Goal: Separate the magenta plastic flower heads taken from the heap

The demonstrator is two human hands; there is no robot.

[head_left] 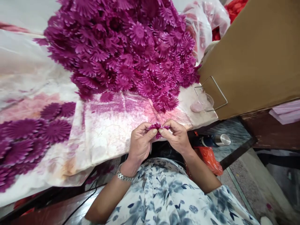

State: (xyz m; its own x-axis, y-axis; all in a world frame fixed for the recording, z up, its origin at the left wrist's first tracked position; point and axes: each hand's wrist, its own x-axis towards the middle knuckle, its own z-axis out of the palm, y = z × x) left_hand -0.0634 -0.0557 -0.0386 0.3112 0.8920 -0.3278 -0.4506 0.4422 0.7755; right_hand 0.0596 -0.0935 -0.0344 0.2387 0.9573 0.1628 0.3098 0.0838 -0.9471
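Between my two hands, at the table's front edge, is a small magenta artificial flower piece (155, 126). My left hand (142, 139) pinches its left side between thumb and fingers. From the other side my right hand (174, 136) pinches it the same way, the thumbs close together over the middle. My fingers partly cover the petals. A large heap of magenta artificial flower pieces (126, 53) lies just beyond on the table. Flatter, wider purple petal layers (25, 137) lie at the left.
A stained pale sheet (110, 131) covers the table. On the right stand a cardboard box (253, 56), a bent wire frame (221, 90) and a small clear dish (206, 100). Lower right are a dark bottle (211, 140) and an orange plastic bag (211, 161). A clear bag (203, 22) sits behind.
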